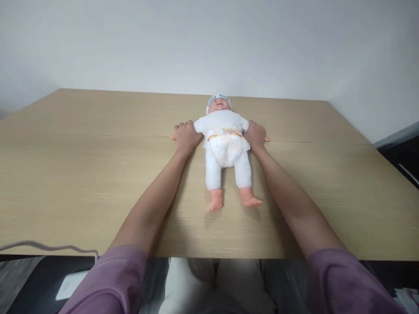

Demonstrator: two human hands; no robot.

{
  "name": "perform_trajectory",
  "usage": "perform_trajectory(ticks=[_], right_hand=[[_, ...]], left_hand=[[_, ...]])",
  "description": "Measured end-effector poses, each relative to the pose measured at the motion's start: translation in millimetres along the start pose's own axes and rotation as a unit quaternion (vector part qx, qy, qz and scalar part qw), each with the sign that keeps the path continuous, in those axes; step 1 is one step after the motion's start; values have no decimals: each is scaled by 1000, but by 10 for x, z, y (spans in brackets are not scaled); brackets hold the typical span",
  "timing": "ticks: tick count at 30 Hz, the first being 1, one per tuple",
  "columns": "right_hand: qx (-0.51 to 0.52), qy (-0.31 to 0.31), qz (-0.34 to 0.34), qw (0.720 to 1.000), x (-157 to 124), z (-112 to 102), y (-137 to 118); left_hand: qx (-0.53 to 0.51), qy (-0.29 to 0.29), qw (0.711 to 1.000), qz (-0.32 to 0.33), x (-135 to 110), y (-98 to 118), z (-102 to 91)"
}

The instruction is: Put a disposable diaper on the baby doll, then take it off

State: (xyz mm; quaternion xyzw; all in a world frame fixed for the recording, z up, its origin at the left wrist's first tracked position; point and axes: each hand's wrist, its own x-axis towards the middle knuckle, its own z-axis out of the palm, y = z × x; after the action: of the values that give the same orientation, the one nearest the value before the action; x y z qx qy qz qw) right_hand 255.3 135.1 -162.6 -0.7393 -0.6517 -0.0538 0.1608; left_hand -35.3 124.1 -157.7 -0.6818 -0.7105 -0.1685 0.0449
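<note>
1. Nearest the lens, two purple sleeves (114, 279) frame the bottom edge. Between them lies the person's lap in light trousers (209, 288).
2. The doll (226, 146) lies on its back at the middle of the table, towards the far edge. Its head points away from the person and its bare feet point towards them. It wears a white top, white leggings, a nappy and a cap with lettering.
3. The left hand (186, 135) is at the doll's outstretched arm, knuckles up. Its fingers are curled down and clenched over that arm, and the doll's small fingertips poke out past it.
4. The right hand (255, 134) mirrors it on the other side, back upward. It is closed over the doll's other arm, whose tiny hand sticks out beyond.
5. Both forearms are bare and stretched nearly straight, converging from the sleeves towards the doll's shoulders.
6. The table (81, 165) is pale wood with a seam running across under the hands.
7. A thin grey cable (49, 247) trails along the near left edge.
8. A plain white wall (209, 43) rises behind.
</note>
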Motion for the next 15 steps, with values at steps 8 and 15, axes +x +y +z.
perform_trajectory(ticks=[8,15], right_hand=[[0,5,15,1000,-227,-68,-48],[7,-8,21,1000,-546,-169,-99]], left_hand=[[-15,-14,1000,-17,-258,25,-93],[4,-8,1000,-22,-562,27,-204]])
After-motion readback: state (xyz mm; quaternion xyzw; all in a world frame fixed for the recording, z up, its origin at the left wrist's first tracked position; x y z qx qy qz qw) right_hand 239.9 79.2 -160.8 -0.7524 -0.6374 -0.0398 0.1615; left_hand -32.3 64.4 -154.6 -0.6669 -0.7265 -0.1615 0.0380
